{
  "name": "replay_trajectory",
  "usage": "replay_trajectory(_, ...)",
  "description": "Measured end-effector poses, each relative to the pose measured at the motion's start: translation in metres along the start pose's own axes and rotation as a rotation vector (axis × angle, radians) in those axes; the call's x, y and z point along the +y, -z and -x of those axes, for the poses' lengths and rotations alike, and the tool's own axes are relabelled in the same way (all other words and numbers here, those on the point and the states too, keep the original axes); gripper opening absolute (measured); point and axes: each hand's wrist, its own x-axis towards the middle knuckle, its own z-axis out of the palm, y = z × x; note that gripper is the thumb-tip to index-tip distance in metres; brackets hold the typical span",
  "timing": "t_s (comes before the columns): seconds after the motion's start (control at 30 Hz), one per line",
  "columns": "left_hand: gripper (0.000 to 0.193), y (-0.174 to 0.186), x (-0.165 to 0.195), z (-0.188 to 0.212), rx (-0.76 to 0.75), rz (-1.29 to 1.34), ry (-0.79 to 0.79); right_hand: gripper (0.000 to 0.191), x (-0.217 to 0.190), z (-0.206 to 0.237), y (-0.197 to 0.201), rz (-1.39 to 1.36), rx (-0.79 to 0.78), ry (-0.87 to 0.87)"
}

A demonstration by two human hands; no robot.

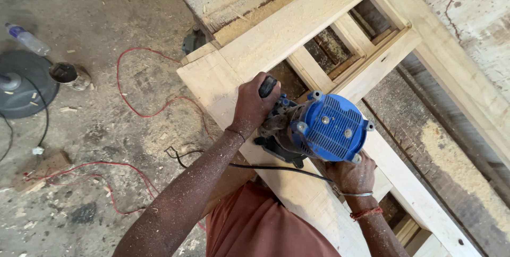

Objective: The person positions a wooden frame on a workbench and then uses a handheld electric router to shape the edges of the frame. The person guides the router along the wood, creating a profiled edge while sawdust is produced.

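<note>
Both hands grip a blue-capped electric router (321,129) standing on a pale wooden door frame (297,28). Left hand (254,107) is wrapped tight around the black side handle (268,86) on the near-left of the tool; right hand (350,174) clasps the opposite side from below the motor cap, its fingers mostly hidden by the housing, a metal bangle (357,194) and a red thread (365,213) circling the wrist. Router base rests on the frame's stile, just beside an open panel gap, and a black power cord (265,167) leaves the tool and crosses the forearm toward the person's rust-coloured garment (255,225). Fine sawdust coats both forearms and the frame, which lies flat across a rough, dust-covered counter (441,145). On the concrete floor (106,129) to the left lie a looping red wire (133,103), a clear plastic bottle (27,39), a small round tin (68,74), and the dark round base of a stand (21,84), all well apart from the work.
</note>
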Motion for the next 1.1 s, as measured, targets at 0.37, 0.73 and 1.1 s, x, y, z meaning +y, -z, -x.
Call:
replay_trajectory(0.37,0.023,-0.004,-0.014,-0.005,-0.042,0.019,0.141,0.046,0.007,-0.008,0.019,-0.254,-0.089,0.174)
replay_trajectory(0.73,0.022,0.006,0.002,0.001,0.133,-0.015,0.102,0.099,0.006,-0.017,0.025,-0.378,-0.008,0.213)
replay_trajectory(1.1,0.029,-0.035,-0.029,-0.022,0.209,0.095,-0.093,0.056,0.031,-0.031,0.031,-0.253,0.002,0.176)
